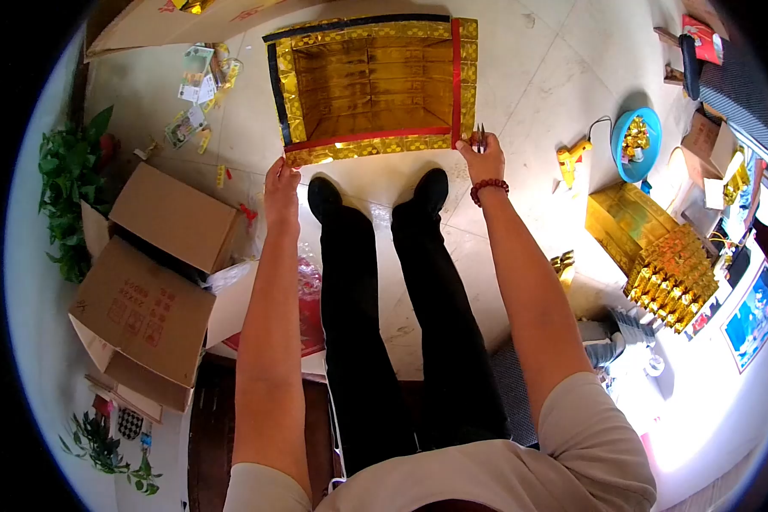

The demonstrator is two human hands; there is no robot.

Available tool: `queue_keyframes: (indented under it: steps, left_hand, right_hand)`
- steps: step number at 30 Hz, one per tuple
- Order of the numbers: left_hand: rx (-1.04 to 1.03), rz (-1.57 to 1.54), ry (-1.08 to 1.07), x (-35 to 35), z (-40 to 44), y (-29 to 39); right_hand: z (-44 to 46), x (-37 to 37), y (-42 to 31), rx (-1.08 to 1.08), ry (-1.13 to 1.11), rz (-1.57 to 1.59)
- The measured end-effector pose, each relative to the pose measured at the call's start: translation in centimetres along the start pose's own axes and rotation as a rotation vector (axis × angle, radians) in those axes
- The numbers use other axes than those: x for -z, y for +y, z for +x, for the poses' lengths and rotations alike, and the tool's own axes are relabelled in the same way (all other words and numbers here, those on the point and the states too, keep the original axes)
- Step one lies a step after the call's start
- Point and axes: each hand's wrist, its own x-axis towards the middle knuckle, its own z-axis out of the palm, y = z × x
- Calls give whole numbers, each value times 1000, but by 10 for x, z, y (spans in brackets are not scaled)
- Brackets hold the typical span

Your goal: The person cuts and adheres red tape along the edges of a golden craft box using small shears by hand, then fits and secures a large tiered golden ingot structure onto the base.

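Note:
A gold foil box (pixel 375 81) faces me with its open side, its rim edged with black strips at the top and left and red strips at the right and bottom. My left hand (pixel 282 183) pinches the box's lower left corner. At the lower right corner is my right hand (pixel 486 162), with a beaded bracelet (pixel 490 189) on its wrist. Its fingers are closed around small pointed scissors (pixel 481 136) and touch the box's edge. The grip on the scissors is partly hidden by the fingers.
Cardboard boxes (pixel 149 311) stand at left beside a green plant (pixel 70 188). Paper notes (pixel 186 128) lie on the floor. On the right are a yellow glue gun (pixel 570 160), a blue basin (pixel 653 141) with gold pieces, and a gold stepped foil stack (pixel 674 273).

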Motion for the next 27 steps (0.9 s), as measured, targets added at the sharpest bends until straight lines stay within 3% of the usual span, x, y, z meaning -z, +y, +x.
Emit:
queue_keyframes:
  steps: [9, 15, 17, 19, 22, 27]
  left_hand:
    - [-44, -83, -60, 1, 5, -8]
    - [-115, 81, 80, 0, -8, -12]
    - [16, -59, -2, 19, 3, -32]
    - [15, 76, 14, 18, -14, -23]
    - [45, -90, -156, 32, -23, -33]
    - [121, 70, -55, 31, -44, -30]
  right_hand:
    - [-4, 2, 4, 45, 29, 93]
    - [-15, 7, -5, 27, 46, 20]
    - [-16, 5, 3, 76, 114, -28]
    - [-17, 7, 6, 106, 120, -49]
    - [-22, 15, 6, 104, 110, -67]
    - [-32, 33, -8, -12, -7, -118]
